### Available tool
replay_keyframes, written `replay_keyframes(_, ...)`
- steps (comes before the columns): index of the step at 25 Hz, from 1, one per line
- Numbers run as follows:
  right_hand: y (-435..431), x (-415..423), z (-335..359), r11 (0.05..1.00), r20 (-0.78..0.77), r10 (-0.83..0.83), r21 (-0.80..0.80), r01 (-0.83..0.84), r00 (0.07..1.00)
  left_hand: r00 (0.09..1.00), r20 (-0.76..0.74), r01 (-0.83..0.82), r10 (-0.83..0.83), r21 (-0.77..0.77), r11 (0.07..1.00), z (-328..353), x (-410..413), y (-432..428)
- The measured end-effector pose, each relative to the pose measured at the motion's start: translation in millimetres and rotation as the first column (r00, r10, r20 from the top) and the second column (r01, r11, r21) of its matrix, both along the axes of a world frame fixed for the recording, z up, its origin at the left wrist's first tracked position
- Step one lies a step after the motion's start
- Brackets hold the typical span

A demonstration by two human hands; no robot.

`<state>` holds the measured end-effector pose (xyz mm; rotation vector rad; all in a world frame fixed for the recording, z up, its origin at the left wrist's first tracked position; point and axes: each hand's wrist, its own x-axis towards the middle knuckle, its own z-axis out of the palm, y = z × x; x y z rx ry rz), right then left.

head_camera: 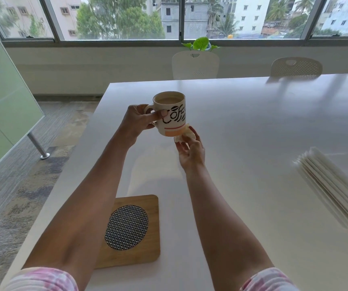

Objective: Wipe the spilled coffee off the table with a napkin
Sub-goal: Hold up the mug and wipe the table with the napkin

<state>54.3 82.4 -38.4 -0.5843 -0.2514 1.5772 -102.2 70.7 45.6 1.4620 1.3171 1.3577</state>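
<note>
My left hand (139,119) grips the handle of a cream coffee mug (172,113) with black lettering, holding it raised above the white table (253,127). The mug is nearly full of milky coffee. My right hand (190,152) pinches a crumpled white napkin (186,132) and presses it against the lower right side of the mug's base. No spill shows on the tabletop from here; the spot under the mug is hidden.
A wooden coaster (131,229) with a woven black-and-white oval lies near the front edge between my forearms. A stack of white napkins (333,185) sits at the right. Two white chairs (195,65) stand beyond the far edge, under the windows.
</note>
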Motion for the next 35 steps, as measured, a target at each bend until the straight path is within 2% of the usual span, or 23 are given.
replay_keyframes(4,-4.7,-24.7,7.8,0.991,-0.226,-0.13,-0.039,0.124,0.966,1.0,0.016,0.015,-0.015,0.01,1.0,-1.8,7.1,0.5)
replay_keyframes(9,-11.3,-34.0,12.0,0.994,-0.34,-0.092,0.021,0.105,0.936,0.999,0.03,0.024,-0.025,0.028,0.999,-1.5,8.6,1.7)
replay_keyframes(17,-17.6,-49.6,12.8,0.996,-0.308,0.082,0.053,-0.069,0.948,1.0,-0.003,0.017,-0.017,0.024,1.0,1.4,5.0,4.4)
replay_keyframes(24,-24.2,-28.1,11.2,0.971,-0.237,0.239,0.067,-0.229,0.942,0.999,-0.046,-0.01,0.011,0.004,1.0,0.1,-11.4,8.2)
replay_keyframes(30,-23.0,-7.1,11.2,0.985,-0.251,0.174,0.024,-0.173,0.952,1.0,-0.013,0.02,-0.02,0.002,1.0,-3.7,-15.2,8.5)
replay_keyframes(35,-19.7,-10.7,14.4,0.998,-0.27,0.051,0.052,-0.038,0.961,0.999,-0.023,0.023,-0.023,-0.01,1.0,-7.1,-7.2,7.1)
